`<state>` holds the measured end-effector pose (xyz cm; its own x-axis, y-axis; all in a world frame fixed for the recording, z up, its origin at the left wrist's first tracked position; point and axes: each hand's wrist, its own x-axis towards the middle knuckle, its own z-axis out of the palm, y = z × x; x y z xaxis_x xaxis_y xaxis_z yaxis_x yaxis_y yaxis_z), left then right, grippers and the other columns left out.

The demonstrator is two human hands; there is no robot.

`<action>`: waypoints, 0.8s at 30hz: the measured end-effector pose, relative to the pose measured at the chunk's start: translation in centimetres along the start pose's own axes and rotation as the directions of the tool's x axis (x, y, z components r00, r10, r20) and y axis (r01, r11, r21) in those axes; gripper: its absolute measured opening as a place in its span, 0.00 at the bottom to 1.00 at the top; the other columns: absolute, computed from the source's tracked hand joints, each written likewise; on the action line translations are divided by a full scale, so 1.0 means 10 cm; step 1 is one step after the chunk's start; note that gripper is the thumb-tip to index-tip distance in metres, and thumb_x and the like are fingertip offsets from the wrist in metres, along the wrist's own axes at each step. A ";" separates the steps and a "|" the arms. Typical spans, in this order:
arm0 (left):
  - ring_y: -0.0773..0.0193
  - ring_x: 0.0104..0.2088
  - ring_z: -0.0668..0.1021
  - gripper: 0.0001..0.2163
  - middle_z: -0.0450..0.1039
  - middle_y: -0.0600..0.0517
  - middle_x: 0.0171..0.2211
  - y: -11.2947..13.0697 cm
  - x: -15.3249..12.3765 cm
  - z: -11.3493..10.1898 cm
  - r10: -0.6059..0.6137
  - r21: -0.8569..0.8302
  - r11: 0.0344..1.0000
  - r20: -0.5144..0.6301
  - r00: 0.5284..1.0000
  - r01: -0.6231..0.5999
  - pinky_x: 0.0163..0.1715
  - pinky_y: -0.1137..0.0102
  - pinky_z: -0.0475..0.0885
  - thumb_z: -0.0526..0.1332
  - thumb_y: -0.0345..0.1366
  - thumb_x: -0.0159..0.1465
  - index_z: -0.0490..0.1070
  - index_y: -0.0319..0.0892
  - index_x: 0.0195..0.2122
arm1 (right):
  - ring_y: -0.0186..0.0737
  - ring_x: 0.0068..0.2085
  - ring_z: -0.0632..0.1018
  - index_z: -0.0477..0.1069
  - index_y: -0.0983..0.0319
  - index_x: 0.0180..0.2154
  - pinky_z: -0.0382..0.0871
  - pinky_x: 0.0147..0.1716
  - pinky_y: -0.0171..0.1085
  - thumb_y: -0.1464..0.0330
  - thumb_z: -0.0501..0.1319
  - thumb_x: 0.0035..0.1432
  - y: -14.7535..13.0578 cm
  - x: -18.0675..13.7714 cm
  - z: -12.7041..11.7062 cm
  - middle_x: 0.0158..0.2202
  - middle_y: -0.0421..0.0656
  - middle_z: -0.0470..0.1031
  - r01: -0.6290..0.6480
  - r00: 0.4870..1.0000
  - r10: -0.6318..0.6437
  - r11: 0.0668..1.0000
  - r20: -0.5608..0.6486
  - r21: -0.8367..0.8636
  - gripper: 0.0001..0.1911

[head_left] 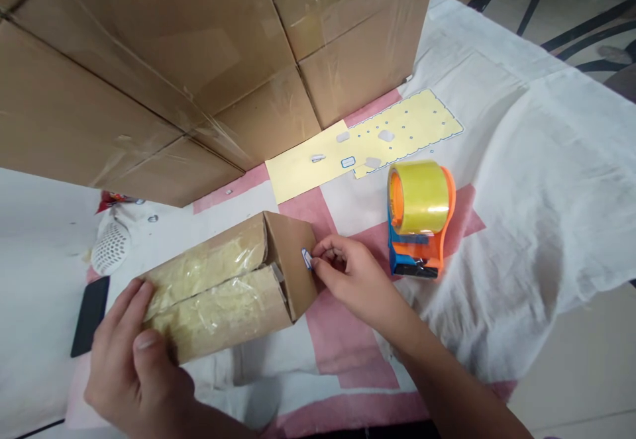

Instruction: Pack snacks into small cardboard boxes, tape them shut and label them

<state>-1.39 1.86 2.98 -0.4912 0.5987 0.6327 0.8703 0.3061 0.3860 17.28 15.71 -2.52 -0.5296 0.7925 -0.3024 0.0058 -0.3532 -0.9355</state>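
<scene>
A small cardboard box [233, 287] lies on its side on the cloth, its top seam covered with clear tape. My left hand [132, 366] grips the box's near left end, thumb on top. My right hand [348, 273] pinches a small white sticker with a blue border [307, 258] against the box's right end flap. An orange and blue tape dispenser [420, 220] with a roll of clear tape stands just right of my right hand.
Large taped cardboard cartons [199, 61] fill the back. A yellow sticker sheet [362, 144] lies in front of them. A black flat object [89, 316] and a white perforated piece [112, 248] lie at the left. A white and pink cloth [521, 194] covers the table.
</scene>
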 end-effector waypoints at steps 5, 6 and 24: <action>0.48 0.60 0.75 0.20 0.75 0.47 0.59 0.01 0.00 -0.01 0.003 0.002 1.000 -0.005 1.000 -0.003 0.63 0.51 0.67 0.54 0.40 0.69 0.75 0.44 0.58 | 0.35 0.30 0.71 0.68 0.60 0.29 0.63 0.29 0.34 0.68 0.59 0.54 -0.04 0.00 -0.03 0.28 0.37 0.71 -0.088 0.995 0.085 0.995 0.055 0.048 0.03; 0.48 0.60 0.75 0.20 0.75 0.47 0.59 0.00 0.00 -0.01 -0.001 -0.006 1.000 -0.010 1.000 0.001 0.63 0.51 0.67 0.54 0.40 0.69 0.75 0.44 0.58 | 0.35 0.30 0.71 0.67 0.60 0.28 0.63 0.29 0.34 0.67 0.59 0.54 -0.04 0.00 -0.03 0.27 0.37 0.71 -0.086 0.995 0.083 0.995 0.057 0.054 0.04; 0.45 0.59 0.75 0.20 0.76 0.41 0.57 -0.04 -0.01 0.05 0.011 -0.052 0.999 -0.051 0.999 -0.014 0.62 0.48 0.66 0.55 0.39 0.68 0.76 0.36 0.56 | 0.34 0.31 0.67 0.64 0.60 0.30 0.58 0.32 0.35 0.65 0.57 0.64 0.01 0.02 0.03 0.29 0.35 0.66 -0.108 0.990 0.091 0.981 0.105 0.163 0.09</action>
<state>-1.69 2.00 2.42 -0.4825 0.5636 0.6705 0.8739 0.2584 0.4117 16.92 15.65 -2.58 -0.6134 0.7001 -0.3656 -0.0755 -0.5127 -0.8552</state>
